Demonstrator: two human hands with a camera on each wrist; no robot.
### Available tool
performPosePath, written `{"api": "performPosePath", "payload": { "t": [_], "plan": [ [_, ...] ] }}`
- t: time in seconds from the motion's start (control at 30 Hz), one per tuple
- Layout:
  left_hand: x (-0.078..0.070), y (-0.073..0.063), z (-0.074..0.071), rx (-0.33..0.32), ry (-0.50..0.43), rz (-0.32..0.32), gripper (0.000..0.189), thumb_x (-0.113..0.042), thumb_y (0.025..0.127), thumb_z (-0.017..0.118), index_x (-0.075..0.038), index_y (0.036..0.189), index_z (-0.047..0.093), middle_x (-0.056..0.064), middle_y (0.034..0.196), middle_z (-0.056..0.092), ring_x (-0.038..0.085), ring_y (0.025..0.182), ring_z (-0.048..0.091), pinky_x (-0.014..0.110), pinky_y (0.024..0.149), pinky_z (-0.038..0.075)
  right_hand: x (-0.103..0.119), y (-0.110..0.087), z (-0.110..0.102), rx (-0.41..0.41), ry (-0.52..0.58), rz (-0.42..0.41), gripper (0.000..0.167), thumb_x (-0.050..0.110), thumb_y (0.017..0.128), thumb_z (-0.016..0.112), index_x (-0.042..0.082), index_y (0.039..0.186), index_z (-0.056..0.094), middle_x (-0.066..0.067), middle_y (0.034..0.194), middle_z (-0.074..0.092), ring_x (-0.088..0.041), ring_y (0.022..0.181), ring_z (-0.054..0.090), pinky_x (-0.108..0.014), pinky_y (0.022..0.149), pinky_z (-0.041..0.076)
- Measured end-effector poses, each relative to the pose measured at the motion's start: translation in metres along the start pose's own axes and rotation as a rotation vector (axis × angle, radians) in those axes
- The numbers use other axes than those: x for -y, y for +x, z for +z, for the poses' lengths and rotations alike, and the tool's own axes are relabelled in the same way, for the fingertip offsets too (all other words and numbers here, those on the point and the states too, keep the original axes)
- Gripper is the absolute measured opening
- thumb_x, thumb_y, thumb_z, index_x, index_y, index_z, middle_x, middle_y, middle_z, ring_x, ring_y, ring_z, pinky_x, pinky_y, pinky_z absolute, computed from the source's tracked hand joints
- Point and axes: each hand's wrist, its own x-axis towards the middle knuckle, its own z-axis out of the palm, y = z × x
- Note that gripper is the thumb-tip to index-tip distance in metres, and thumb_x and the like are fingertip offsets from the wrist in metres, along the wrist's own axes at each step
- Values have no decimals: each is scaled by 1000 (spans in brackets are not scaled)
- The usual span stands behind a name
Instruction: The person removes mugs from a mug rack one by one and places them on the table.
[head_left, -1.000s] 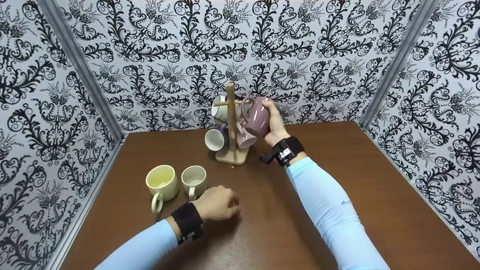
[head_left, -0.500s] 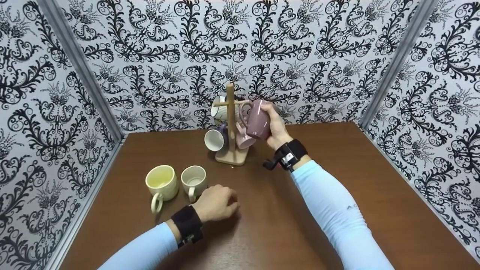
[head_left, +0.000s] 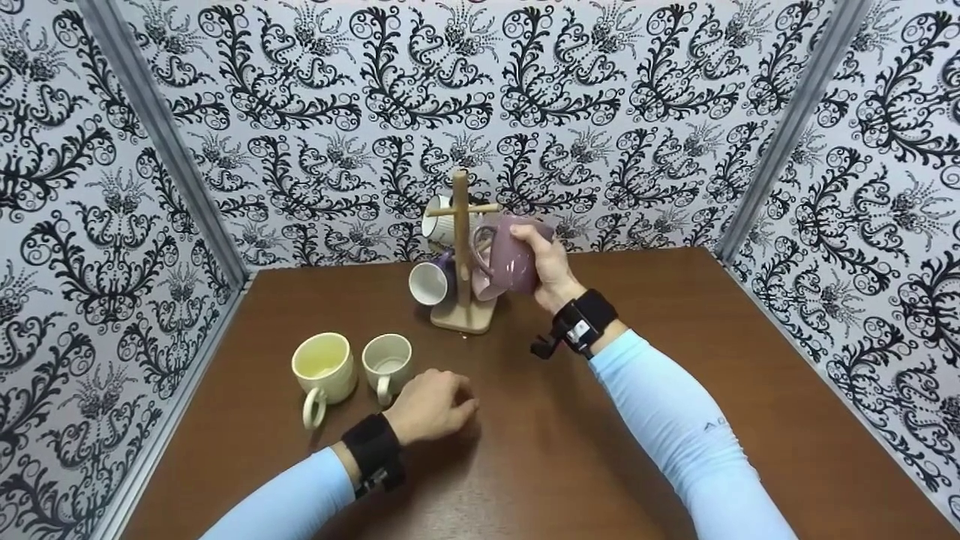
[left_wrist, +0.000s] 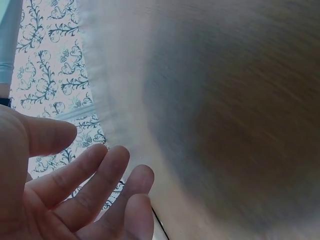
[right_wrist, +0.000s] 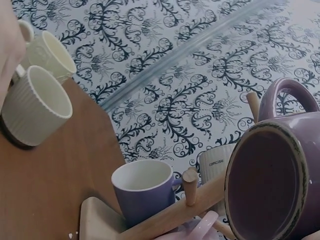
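Observation:
My right hand (head_left: 553, 266) grips a mauve mug (head_left: 512, 259) by its body, just right of the wooden mug rack (head_left: 460, 225). The mug's handle faces the rack post and sits lower than the upper right peg. Its base fills the right side of the right wrist view. A pink mug (head_left: 486, 288), partly hidden behind it, hangs on the rack. At left hang a purple mug (head_left: 429, 283) with a white inside and a white ribbed mug (head_left: 439, 225). My left hand (head_left: 433, 405), fingers loosely curled, holds nothing near the table, beside a small cream mug (head_left: 388, 358).
A pale yellow mug (head_left: 326, 371) stands upright left of the cream mug, both handles toward me. The brown table (head_left: 637, 315) meets patterned walls (head_left: 465, 90) at the back and sides, with metal posts at the corners.
My right hand has lowered the mauve mug from the upper peg's level, slightly toward me, and turned it more upright. The left hand has stayed nearly still.

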Motion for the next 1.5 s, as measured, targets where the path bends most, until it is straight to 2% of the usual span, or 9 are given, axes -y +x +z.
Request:
{"api": "performPosePath", "payload": {
  "t": [0.27, 0.53, 0.8, 1.03, 1.2, 1.37, 1.5],
  "plan": [
    [5, -1, 3, -11, -83, -30, 14, -25, 99, 77, -14, 93, 81, -1, 80, 81, 15, 72, 73, 36, 64, 56, -8, -9, -4, 39, -29, -14, 30, 23, 98, 73, 16, 127, 75, -2, 103, 82, -19, 91, 78, -34, 79, 67],
    [8, 1, 4, -65, -175, -84, 16, -26, 103, 73, -14, 105, 83, 3, 92, 86, 13, 78, 79, 35, 72, 62, -16, -15, -7, 81, -46, -33, 24, 14, 99, 74, 12, 122, 72, -1, 102, 82, -18, 91, 79, -34, 83, 67],
    [5, 3, -1, -90, -267, -129, 18, -24, 104, 74, -10, 110, 82, 7, 98, 85, 15, 81, 79, 39, 76, 63, -22, -28, -8, 80, -100, -55, 48, 7, 91, 80, 9, 134, 58, -1, 112, 77, -18, 97, 78, -34, 88, 67],
    [3, 4, -3, -76, -340, -147, 22, -25, 104, 74, -7, 115, 81, 11, 103, 85, 16, 82, 80, 39, 79, 64, -29, -34, -12, 122, -103, -87, 56, 4, 85, 84, 7, 135, 59, -1, 115, 77, -18, 102, 76, -33, 94, 66],
    [2, 6, -6, -58, -440, -179, 24, -23, 104, 74, -4, 118, 79, 14, 101, 84, 19, 75, 80, 32, 73, 61, -36, -37, -17, 178, -135, -84, 63, 4, 80, 89, 8, 135, 57, -3, 119, 76, -19, 106, 75, -34, 97, 65],
    [2, 9, -9, -43, -626, -235, 27, -20, 106, 74, 1, 123, 76, 26, 107, 81, 23, 75, 78, 23, 61, 56, -44, -41, -20, 231, -163, -86, 68, 4, 77, 89, 7, 137, 57, -1, 118, 75, -19, 107, 74, -33, 98, 63],
    [2, 12, -12, -62, -737, -264, 32, -25, 106, 74, 1, 126, 74, 25, 114, 80, 23, 77, 78, 25, 58, 56, -50, -43, -24, 294, -189, -111, 76, 7, 76, 92, 2, 141, 54, 2, 120, 76, -16, 108, 75, -31, 100, 63]
  ]
}}
